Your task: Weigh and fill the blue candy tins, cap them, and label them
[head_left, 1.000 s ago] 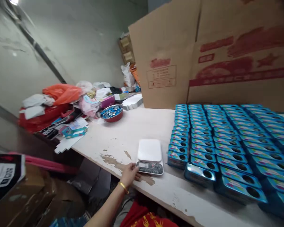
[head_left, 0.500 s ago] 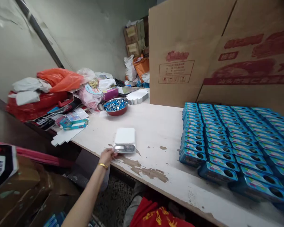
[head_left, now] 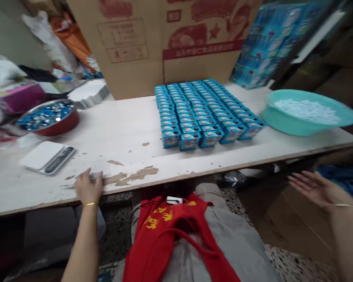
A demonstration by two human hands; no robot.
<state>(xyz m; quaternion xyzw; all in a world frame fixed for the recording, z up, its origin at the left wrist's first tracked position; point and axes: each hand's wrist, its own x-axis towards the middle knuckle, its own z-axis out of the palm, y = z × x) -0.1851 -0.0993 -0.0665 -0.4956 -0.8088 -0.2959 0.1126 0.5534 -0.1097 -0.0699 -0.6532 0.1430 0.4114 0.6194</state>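
My left hand (head_left: 89,186) is at the table's front edge, thumb and fingers apart, with nothing in it. Just beyond it to the left lies a white digital scale (head_left: 48,157) with a dark display strip. Out past the table front on the right, my right hand (head_left: 316,190) hangs in the air with its fingers stretched and holds nothing. Rows of small blue boxes (head_left: 194,117), each with a dark round spot on top, stand in the middle of the table. A turquoise basin (head_left: 291,121) of small white pieces sits nearest my right hand.
A red-sided bowl (head_left: 66,126) of blue and silver wrapped pieces and a white cardboard stack (head_left: 90,94) are on the left. Large cartons (head_left: 132,74) stand behind the boxes. Wrapped blue packs (head_left: 261,43) are stacked at the back right. A red bag (head_left: 164,239) covers my lap.
The view has swung right, bringing the turquoise basin and my right hand into sight. My left hand has come off the scale, which now sits at an angle.
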